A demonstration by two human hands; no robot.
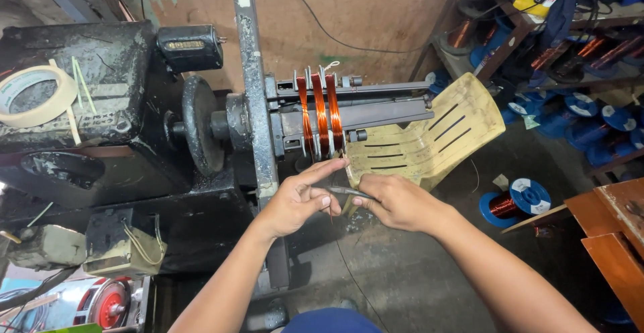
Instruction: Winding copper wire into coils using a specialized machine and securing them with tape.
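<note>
Both sets of fingers pinch a thin grey sleeve (347, 191) threaded on copper wire, left hand (300, 202) and right hand (394, 202) at either end, just below the copper coils (320, 113) on the winding machine (255, 125). It looks light, bendy and easily kinked; best held near its ends.

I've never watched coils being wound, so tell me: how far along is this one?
Already done: three bands of copper wire sit wound on the winding former. In hand: the left hand and right hand meet just below it, pinching a thin dark tool or sleeve with wire. Left: the coils are not yet off the machine.
</note>
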